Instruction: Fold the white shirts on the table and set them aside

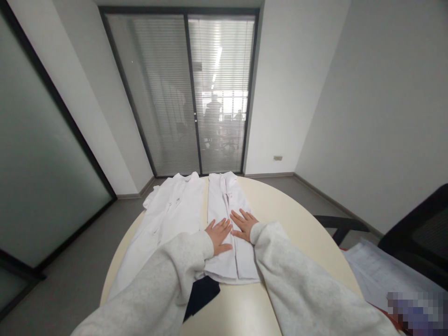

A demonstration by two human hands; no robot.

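Note:
A white garment (227, 266), folded into a long narrow shape with its front placket facing up, lies on the round cream table (283, 205). My left hand (219, 236) rests flat on its middle, fingers spread. Just to the right, my right hand (244, 225) presses flat on the same cloth, its fingers also apart. The fingertips of both hands come close together near the placket. To the left lies a second white garment (168, 210), spread out more widely, its near part hidden behind my left sleeve.
Dark navy cloth (203, 296) shows by my left forearm. A black chair (416, 233) stands at the right, with white material (374, 270) on it. Beyond the table are a glass door with blinds (224, 93) and grey walls.

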